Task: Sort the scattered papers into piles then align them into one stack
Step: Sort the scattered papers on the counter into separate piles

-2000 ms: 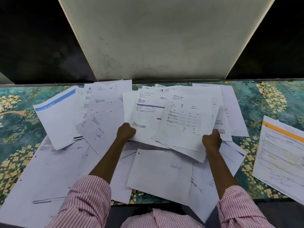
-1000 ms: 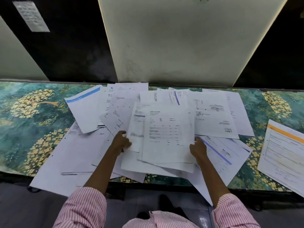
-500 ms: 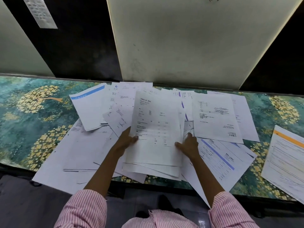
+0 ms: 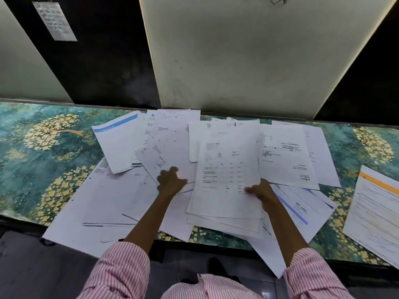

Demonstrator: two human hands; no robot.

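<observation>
Many white printed papers lie scattered and overlapping on the table (image 4: 32, 160). A gathered bundle of sheets (image 4: 226, 178) sits in the middle, roughly squared, with my right hand (image 4: 260, 190) gripping its right edge. My left hand (image 4: 170, 180) is off the bundle, blurred, with fingers spread over a tilted loose sheet (image 4: 159, 160) to the left. A blue-headed sheet (image 4: 116, 143) lies further left. A sheet with a blue diagonal stripe (image 4: 300, 210) lies under my right forearm.
The table has a green cloth with yellow flower patterns. An orange-headed form (image 4: 375, 212) lies apart at the right edge. Several sheets (image 4: 71, 225) overhang the table's front edge at left. A pale upright panel (image 4: 248, 57) stands behind the table.
The spread sheets were drawn together into one bundle. My left hand has let go of the bundle's left edge and moved left onto the loose sheet. My right hand stays on the bundle.
</observation>
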